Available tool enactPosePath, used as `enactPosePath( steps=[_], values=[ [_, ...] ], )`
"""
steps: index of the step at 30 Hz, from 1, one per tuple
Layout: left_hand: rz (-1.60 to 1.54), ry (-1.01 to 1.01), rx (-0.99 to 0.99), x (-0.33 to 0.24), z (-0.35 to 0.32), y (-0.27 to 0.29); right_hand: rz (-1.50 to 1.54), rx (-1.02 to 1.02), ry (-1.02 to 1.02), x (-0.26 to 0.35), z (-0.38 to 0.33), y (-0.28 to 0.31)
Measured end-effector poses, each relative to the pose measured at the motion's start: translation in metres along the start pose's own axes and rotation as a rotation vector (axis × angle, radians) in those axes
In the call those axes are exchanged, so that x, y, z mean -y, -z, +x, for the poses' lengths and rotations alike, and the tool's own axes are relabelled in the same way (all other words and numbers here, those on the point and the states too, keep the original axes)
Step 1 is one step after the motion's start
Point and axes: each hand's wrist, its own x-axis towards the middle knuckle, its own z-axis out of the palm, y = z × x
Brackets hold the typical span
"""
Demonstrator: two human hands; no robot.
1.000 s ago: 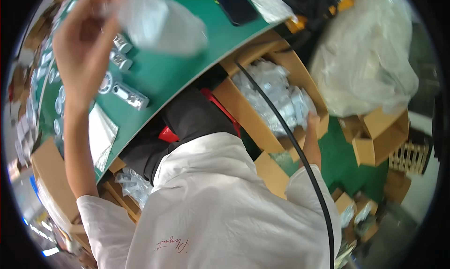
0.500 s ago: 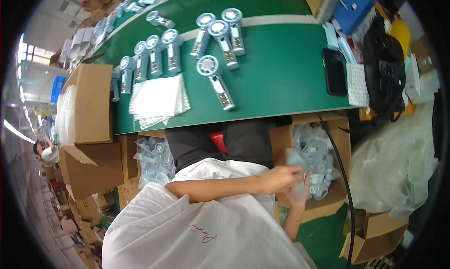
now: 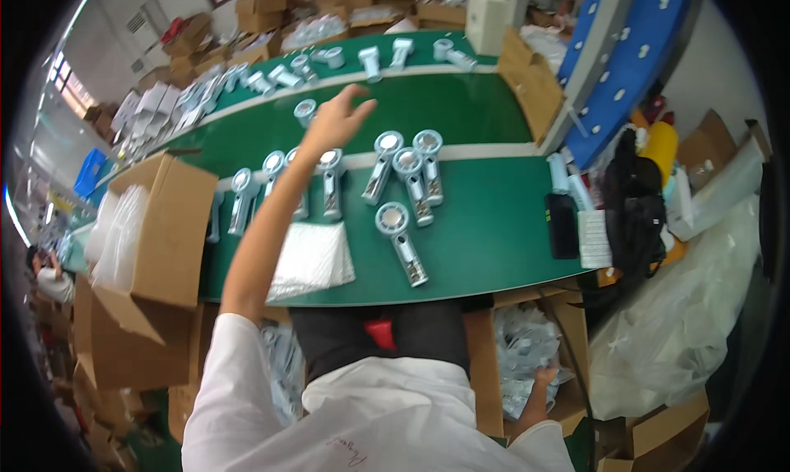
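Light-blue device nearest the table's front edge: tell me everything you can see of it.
The light-blue device has a round head, with a pale disc inside a light-blue ring, and a straight handle with a shiny, silvery upper face. It looks like hard plastic; finer details are too small to tell. It lies on the green tabletop, head toward the far side, handle slanting rightward toward the front edge. Only the tabletop appears to touch it.

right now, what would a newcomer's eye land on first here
Probably the bare left hand, stretched far out over the green table, fingers spread. Next come the pale blue, round-headed gadgets lying across the table. Lower right, the right hand is at an open box of bagged pieces.
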Motion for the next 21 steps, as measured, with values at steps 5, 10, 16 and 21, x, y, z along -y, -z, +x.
enactPosePath(
  steps=[5, 10, 16, 21],
  values=[
    [0.632, 0.379, 0.186, 0.142, 0.064, -0.015, 0.266, 0.105, -0.241, 0.035, -0.036, -0.007],
    [0.351, 0.445, 0.207, 0.164, 0.083, -0.051, 0.521, 0.267, -0.481, 0.057, -0.092, -0.010],
    [0.199, 0.328, 0.054, 0.192, 0.087, -0.060, 0.329, 0.522, -0.137, 0.350, -0.140, -0.020],
    [-0.272, 0.230, -0.117, 0.147, 0.063, -0.035, 0.458, 0.797, 0.212, 0.491, -0.139, -0.033]
  ],
)
